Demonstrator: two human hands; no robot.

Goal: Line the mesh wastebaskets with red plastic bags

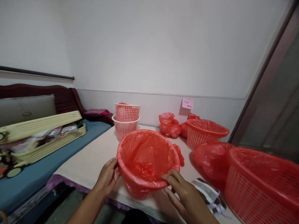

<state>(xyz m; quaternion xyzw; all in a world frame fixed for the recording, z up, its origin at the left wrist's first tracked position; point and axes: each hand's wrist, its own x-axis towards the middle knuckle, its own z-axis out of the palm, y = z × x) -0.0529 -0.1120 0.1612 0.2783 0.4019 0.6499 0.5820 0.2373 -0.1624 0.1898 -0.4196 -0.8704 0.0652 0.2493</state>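
Observation:
A plastic basket (140, 191) in front of me is lined with a thin red plastic bag (149, 149). The bag's edge is folded over the rim all round, and a loose bunch of it sticks out at the right. My left hand (108, 177) grips the basket's left side just under the rim, its fingertips partly hidden behind it. At the front right, my right hand (181, 191) has its fingers over the covered rim and its thumb below, outside. The basket tilts toward me, so its bag-covered inside shows.
Two stacked pink baskets (126, 127) stand at the back left of the cloth-covered table (93, 161). Red bags (171, 128) and bag-lined baskets (201, 137) fill the right. A striped cloth (207, 189) lies nearby. An open yellow suitcase (49, 149) rests on a bed at left.

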